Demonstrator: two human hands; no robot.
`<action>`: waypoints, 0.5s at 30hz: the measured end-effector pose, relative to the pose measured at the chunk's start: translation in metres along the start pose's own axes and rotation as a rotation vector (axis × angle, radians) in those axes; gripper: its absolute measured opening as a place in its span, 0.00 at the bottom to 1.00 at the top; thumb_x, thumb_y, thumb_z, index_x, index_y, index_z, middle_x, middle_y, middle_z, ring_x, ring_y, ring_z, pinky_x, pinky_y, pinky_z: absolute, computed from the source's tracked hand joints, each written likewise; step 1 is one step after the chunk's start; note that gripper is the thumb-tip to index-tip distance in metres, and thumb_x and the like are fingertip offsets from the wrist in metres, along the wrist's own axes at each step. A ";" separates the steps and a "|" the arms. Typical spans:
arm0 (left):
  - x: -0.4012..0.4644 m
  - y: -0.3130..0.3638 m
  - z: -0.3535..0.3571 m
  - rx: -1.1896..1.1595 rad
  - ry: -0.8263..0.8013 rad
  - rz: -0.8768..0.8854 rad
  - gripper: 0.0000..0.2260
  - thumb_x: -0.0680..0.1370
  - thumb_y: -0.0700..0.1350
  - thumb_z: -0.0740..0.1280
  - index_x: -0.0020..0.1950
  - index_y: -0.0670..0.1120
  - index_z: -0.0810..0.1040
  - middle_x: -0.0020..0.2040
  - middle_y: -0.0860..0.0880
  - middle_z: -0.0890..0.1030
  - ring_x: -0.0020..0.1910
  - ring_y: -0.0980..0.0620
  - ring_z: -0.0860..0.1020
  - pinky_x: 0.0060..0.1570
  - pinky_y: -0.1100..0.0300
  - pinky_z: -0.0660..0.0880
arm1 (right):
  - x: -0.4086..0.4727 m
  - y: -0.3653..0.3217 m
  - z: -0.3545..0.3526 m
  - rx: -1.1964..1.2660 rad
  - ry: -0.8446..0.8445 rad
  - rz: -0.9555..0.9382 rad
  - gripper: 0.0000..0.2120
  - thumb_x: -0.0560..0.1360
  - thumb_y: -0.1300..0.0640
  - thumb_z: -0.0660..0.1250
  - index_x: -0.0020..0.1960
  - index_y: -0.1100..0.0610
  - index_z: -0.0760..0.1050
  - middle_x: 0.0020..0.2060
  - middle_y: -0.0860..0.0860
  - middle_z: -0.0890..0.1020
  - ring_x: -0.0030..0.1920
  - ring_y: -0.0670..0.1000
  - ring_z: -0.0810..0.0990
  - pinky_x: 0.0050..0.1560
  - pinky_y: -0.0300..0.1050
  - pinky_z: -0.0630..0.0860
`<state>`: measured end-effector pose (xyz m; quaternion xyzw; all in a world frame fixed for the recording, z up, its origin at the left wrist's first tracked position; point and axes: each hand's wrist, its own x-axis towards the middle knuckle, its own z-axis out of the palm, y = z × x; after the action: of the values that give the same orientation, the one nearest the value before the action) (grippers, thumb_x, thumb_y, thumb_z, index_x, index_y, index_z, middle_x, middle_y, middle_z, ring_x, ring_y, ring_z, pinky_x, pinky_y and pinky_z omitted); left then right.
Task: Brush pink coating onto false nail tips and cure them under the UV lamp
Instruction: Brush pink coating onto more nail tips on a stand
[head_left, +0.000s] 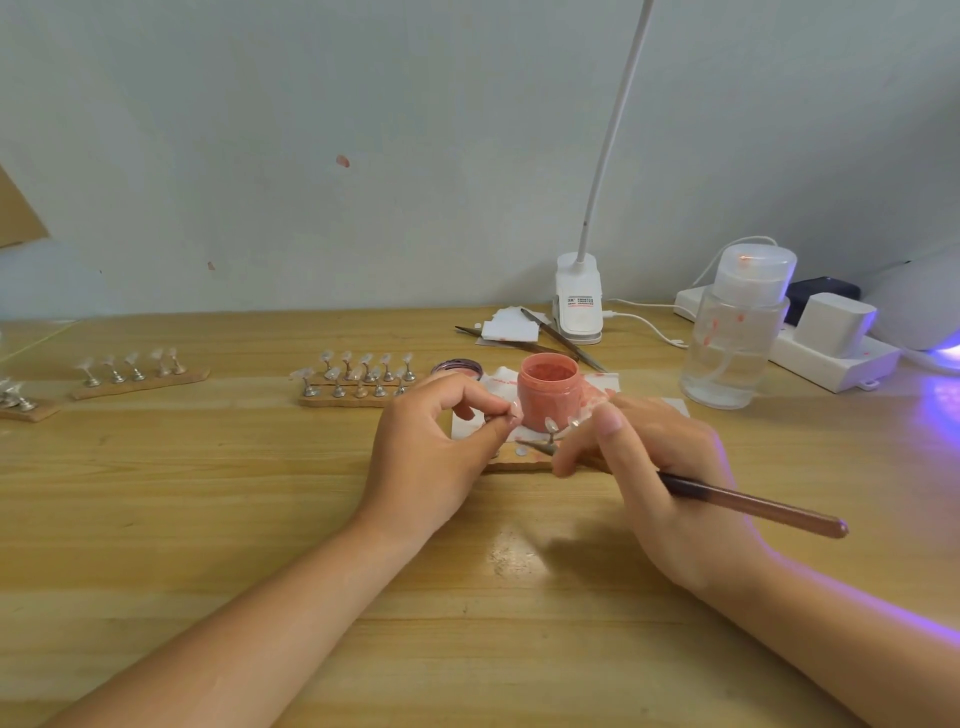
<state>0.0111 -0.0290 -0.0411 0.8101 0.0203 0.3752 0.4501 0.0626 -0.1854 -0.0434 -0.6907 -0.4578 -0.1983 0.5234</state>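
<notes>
- The left hand (434, 444) is near the middle of the pale wooden table (208, 519), its fingers curled, thumb and forefinger pinching a small clear false nail tip (511, 411) just left of the jar.
- The right hand (660, 467) grips a long brown-handled nail brush (753, 506); the handle runs out to the near right, and the bristle end (535, 446) points left, close to the pinched tip.
- An open round pink jar of coating (548, 392) stands just beyond both hands on a white, pink-stained sheet (605, 382).
- Under the hands lies a brown cork strip (519, 465) with small metal stands; one clear tip on a stand (550, 426) rises between the hands.
- Farther left, a double cork strip with rows of clear tips on metal stands (358, 376) sits on the table; another strip with five stands (137, 371) lies well to the far left, and a third (21, 402) is cut off by the left edge.
- A white UV lamp (919, 306) is at the far right edge, casting violet light on the table.
- A clear pump bottle with a white cap (735, 332) stands right of the jar, in front of a white power strip (841, 353).
- A white clip lamp with a gooseneck (579, 301) stands against the far wall; white paper pieces (509, 328) and thin dark tools (563, 340) lie beside it.
</notes>
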 end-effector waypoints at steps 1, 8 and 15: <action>0.000 0.000 0.000 0.000 0.000 -0.007 0.13 0.68 0.37 0.74 0.32 0.54 0.76 0.32 0.56 0.77 0.36 0.61 0.72 0.41 0.74 0.67 | -0.001 -0.001 0.000 0.002 0.007 -0.017 0.22 0.77 0.53 0.52 0.33 0.59 0.78 0.31 0.45 0.79 0.36 0.42 0.75 0.41 0.36 0.68; 0.000 0.002 -0.001 -0.011 -0.022 0.006 0.12 0.68 0.38 0.74 0.32 0.54 0.76 0.32 0.55 0.77 0.37 0.58 0.72 0.41 0.73 0.67 | 0.008 0.003 0.006 -0.009 -0.070 0.201 0.19 0.78 0.57 0.56 0.32 0.58 0.77 0.29 0.38 0.77 0.36 0.43 0.75 0.46 0.37 0.73; 0.000 0.003 -0.001 -0.066 -0.024 -0.026 0.09 0.68 0.41 0.73 0.33 0.53 0.79 0.32 0.55 0.80 0.39 0.55 0.76 0.43 0.74 0.68 | 0.001 -0.002 -0.004 0.124 0.077 0.044 0.21 0.77 0.52 0.52 0.37 0.60 0.78 0.35 0.43 0.79 0.38 0.44 0.77 0.42 0.38 0.71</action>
<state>0.0097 -0.0305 -0.0382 0.7989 0.0128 0.3600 0.4817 0.0619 -0.1881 -0.0401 -0.6586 -0.4336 -0.1845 0.5866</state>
